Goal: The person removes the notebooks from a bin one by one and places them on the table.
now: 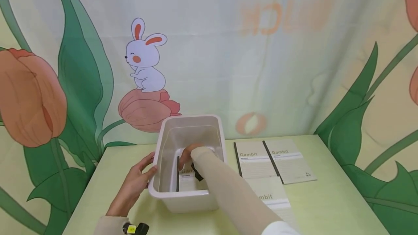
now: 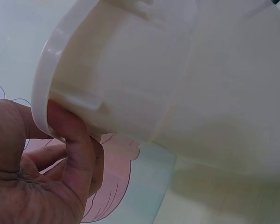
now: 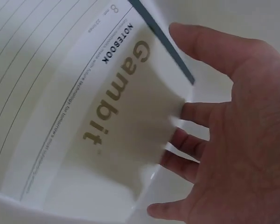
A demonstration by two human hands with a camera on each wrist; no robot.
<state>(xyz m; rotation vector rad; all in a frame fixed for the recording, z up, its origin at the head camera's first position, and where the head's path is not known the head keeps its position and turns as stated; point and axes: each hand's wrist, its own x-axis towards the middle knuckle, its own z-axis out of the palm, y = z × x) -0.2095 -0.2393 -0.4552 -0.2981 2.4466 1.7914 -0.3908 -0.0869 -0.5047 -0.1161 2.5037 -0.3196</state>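
Note:
A light grey plastic bin (image 1: pixel 190 205) stands on the table, tilted slightly in the head view. My left hand (image 1: pixel 137 178) grips its left rim, fingers hooked under the lip in the left wrist view. Inside the bin lies a Gambit notebook (image 3: pixel 98 116) with a dark spine strip. My right hand (image 3: pixel 242 135) reaches in at the notebook's top edge. Its fingers extend to that edge, while the thumb is spread apart near the spine and does not press the cover. Whether the fingertips are under the edge I cannot tell. My right forearm covers part of the bin.
On the pale green table (image 1: pixel 339 191), right of the bin, lie two matching notebooks side by side, one left (image 1: pixel 256 166) and one right (image 1: pixel 290 164). A third notebook (image 1: pixel 277 204) lies nearer, partly behind my right sleeve. A printed curtain (image 1: pixel 209 64) hangs behind the table.

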